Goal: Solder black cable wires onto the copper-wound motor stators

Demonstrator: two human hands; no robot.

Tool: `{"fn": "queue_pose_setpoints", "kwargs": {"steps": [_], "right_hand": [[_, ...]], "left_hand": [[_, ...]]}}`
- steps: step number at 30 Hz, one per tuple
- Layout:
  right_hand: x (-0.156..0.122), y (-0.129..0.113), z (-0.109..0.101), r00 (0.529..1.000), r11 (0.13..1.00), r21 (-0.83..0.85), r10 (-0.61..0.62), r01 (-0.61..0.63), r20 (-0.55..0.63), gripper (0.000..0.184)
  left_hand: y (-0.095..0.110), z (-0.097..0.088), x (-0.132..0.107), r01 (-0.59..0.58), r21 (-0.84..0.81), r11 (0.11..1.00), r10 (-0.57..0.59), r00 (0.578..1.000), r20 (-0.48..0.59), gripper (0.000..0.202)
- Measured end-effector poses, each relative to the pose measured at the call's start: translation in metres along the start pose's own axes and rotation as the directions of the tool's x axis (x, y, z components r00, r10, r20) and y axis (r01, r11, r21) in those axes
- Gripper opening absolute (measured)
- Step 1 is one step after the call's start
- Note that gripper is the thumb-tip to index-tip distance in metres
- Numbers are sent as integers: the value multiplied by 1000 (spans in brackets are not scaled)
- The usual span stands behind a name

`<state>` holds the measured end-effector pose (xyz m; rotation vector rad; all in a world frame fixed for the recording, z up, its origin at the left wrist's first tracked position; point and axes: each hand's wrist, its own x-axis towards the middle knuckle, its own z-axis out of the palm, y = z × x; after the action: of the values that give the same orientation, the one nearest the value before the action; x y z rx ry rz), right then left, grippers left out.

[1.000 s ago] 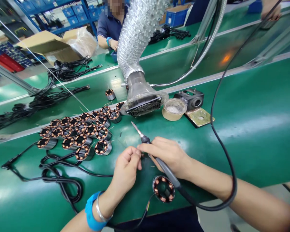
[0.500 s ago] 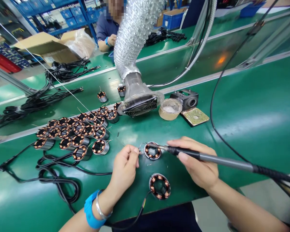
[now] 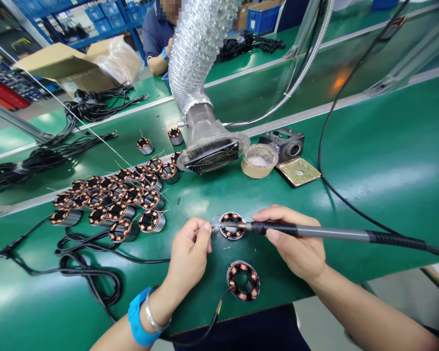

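Observation:
My right hand [image 3: 296,243] is closed around a soldering iron [image 3: 314,232]. The iron's metal tip reaches left across a copper-wound motor stator [image 3: 231,235] and ends close to my left fingertips. My left hand [image 3: 192,243] is pinched on thin wire ends [image 3: 214,226] beside that stator; exactly how the wires lie between the fingers is hidden. A black cable [image 3: 146,262] runs along the bench and disappears behind my left hand. Nearer me lies a second stator [image 3: 243,281] with a cable attached to its left side.
Several stators [image 3: 119,212] stand grouped at left, beside coiled cable [image 3: 89,278]. A fume extractor hood [image 3: 214,156] hangs above the bench. Behind it are a round tub [image 3: 259,162] and an iron stand [image 3: 285,146] with a sponge pad [image 3: 299,171]. A co-worker [image 3: 155,36] sits opposite.
The soldering iron has swung flatter, and its tip has moved left and slightly down to the wires at my left fingertips. My left hand keeps its pinch. The camera view has shifted slightly.

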<state>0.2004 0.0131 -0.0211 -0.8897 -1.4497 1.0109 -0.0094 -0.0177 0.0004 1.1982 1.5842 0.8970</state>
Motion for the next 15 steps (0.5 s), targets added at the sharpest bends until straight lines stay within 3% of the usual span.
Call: {"fn": "queue_pose_setpoints", "kwargs": {"steps": [6, 15], "right_hand": [[4, -14, 2, 992, 989, -95, -108, 114, 72, 18], [3, -26, 13, 923, 915, -139, -360, 378, 139, 27]], "left_hand": [[-1, 1, 0, -8, -17, 1000, 8, 1000, 3, 29], [-2, 1, 1, 4, -21, 1000, -4, 1000, 5, 28]]}}
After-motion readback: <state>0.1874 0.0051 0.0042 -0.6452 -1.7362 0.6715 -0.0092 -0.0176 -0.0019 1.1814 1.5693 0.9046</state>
